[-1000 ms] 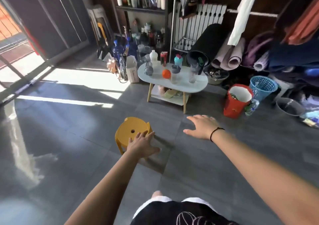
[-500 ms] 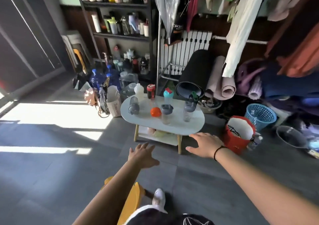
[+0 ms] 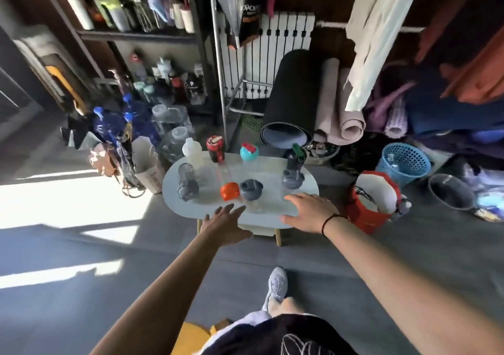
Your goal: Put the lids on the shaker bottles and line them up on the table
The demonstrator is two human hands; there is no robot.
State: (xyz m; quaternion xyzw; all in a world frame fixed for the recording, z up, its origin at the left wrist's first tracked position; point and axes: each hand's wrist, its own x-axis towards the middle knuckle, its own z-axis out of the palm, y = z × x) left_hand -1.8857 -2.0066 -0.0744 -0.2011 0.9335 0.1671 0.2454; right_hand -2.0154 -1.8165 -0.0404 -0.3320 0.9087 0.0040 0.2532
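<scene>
Near the middle of the frame we found a low white oval table (image 3: pixel 308 191) carrying the shaker bottles and their lids, and both of our arms reached toward its near edge from the bottom of the frame. Our left hand (image 3: pixel 223 225) hovered flat just below the table's front rim, fingers spread wide and holding nothing; our right hand (image 3: pixel 308 213), with a dark band (image 3: pixel 327 219) at the wrist, lay over the right front part of the tabletop, likewise spread and empty. On the left of the tabletop a grey-capped clear bottle (image 3: pixel 186 181) lay on its side, and near the centre a clear bottle with an orange lid (image 3: pixel 228 189) lay tipped toward us. Just right of it stood a clear bottle (image 3: pixel 252 203) with a grey lid (image 3: pixel 251 188) sitting on top, and further right a second clear bottle topped by a grey lid (image 3: pixel 292 181), just above our right fingers. Along the far edge stood a milky white bottle (image 3: pixel 192 150), a red-lidded bottle (image 3: pixel 215 147), a teal-capped bottle (image 3: pixel 249 151) and a dark bottle with a green flip top (image 3: pixel 296 155). A red bucket (image 3: pixel 365 218) sat on the floor right of the table, a blue basket (image 3: pixel 403 161) beyond it, and a yellow stool (image 3: pixel 191 338) showed at the bottom edge
</scene>
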